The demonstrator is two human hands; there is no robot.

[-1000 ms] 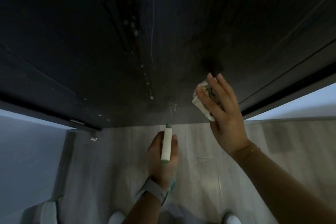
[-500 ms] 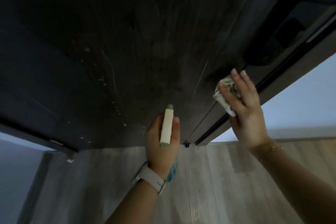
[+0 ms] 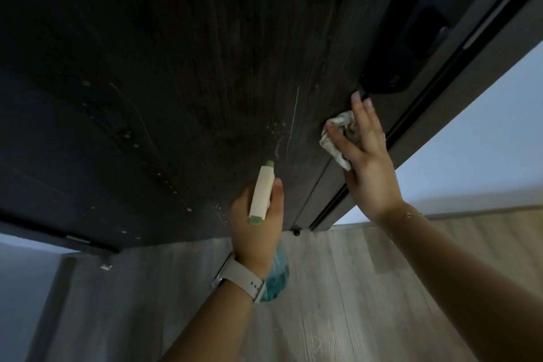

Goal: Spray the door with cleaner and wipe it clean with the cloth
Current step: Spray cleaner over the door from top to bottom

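A dark wood-grain door (image 3: 176, 67) fills the upper view, speckled with droplets and thin runs of cleaner. My left hand (image 3: 258, 223) grips a spray bottle (image 3: 262, 192) with a cream head and green nozzle pointed at the door; its teal body shows below my wrist. My right hand (image 3: 367, 153) presses a crumpled pale cloth (image 3: 335, 138) with straight fingers against the door's right edge, just below the black lock plate (image 3: 408, 47).
The door frame (image 3: 476, 47) runs diagonally at right, with a pale wall (image 3: 484, 141) beyond. Light wood-look flooring (image 3: 352, 288) lies below. A hinge (image 3: 78, 239) and a grey wall (image 3: 23, 288) are at lower left. A small door stop (image 3: 296, 233) sits at the door's bottom edge.
The view has tilted up and right, bringing the lock plate into sight. My right hand with the cloth slid up along the door's right edge. The spray bottle stays aimed at the door.
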